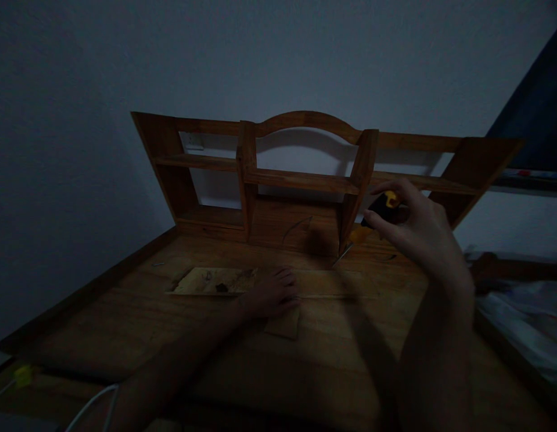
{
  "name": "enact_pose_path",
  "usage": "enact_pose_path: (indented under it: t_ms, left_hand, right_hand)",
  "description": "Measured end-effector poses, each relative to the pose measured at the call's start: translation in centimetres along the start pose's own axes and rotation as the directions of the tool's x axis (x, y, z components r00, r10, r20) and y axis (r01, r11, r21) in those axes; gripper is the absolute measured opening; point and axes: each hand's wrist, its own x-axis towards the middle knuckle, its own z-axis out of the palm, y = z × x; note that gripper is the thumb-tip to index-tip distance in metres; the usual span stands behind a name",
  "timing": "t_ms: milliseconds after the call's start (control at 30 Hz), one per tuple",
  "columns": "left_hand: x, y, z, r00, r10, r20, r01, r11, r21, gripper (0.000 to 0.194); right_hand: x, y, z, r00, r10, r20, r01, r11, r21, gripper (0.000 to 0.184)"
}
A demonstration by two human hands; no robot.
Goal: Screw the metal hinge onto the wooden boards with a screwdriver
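In the dim light, my right hand (pixel 417 225) is raised over the right side of the desk, its fingers closed around the black-and-yellow handle of a screwdriver (pixel 386 207). The metal shaft slants down and left, with its tip close to a long, thin wooden strip (pixel 327 285). My left hand (pixel 273 292) lies flat across the middle of that strip, fingers stretched out. Dark stains and a ragged end mark the strip's left part. Partly under my left hand, a small flat tan piece (pixel 282 324) sticks out towards me.
A wooden shelf unit (pixel 300 180) stands at the back of the wooden desk (pixel 215 354), against the wall. A small light object (pixel 158 264) lies at the back left. Clear plastic bags (pixel 525 318) sit beyond the right edge. A yellow item (pixel 23 376) is near the left front corner.
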Motion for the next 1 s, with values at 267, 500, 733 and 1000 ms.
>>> enact_pose_path:
  t_ms: [267, 500, 733, 1000]
  left_hand:
    - [0.2, 0.4, -0.4, 1.0, 0.023, 0.022, -0.024, 0.998, 0.051, 0.006]
    - [0.3, 0.2, 0.9, 1.0, 0.014, -0.003, -0.014, 0.996, 0.086, 0.007]
    - [0.2, -0.1, 1.9, 0.999, 0.006, -0.036, -0.001, 0.992, 0.127, 0.018]
    - [-0.2, -0.3, 1.0, 0.999, -0.005, -0.035, 0.008, 0.998, 0.07, 0.023]
  right_hand:
    - [0.0, 0.2, -0.1, 1.0, 0.018, 0.02, -0.017, 1.0, -0.008, 0.034]
    - [0.0, 0.1, -0.3, 1.0, 0.012, 0.011, -0.012, 1.0, 0.0, 0.032]
    - [-0.2, 0.3, -0.5, 0.999, 0.005, -0.036, -0.005, 1.0, 0.005, 0.029]
    - [-0.2, 0.5, -0.6, 0.999, 0.01, -0.049, -0.009, 1.0, 0.016, 0.032]
